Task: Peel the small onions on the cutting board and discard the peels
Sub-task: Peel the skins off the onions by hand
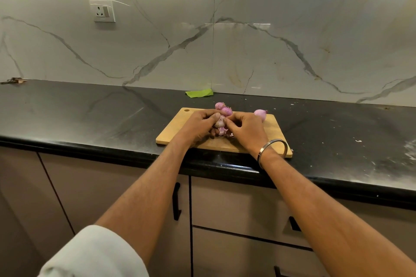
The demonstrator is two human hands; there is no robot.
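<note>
A wooden cutting board lies on the black counter. Over its middle, my left hand grips a small pale onion, thumb on top. My right hand, a metal bangle on its wrist, pinches the same onion's skin from the right. Loose pinkish peel hangs or lies under the onion between my hands. Two pink onions sit at the board's far edge behind my hands. Another pink onion lies to the right of them.
A green scrap lies on the black counter by the marble wall. A wall socket is up left. Brown debris sits at the far left. White flecks dot the counter on the right. Cabinet doors with black handles are below.
</note>
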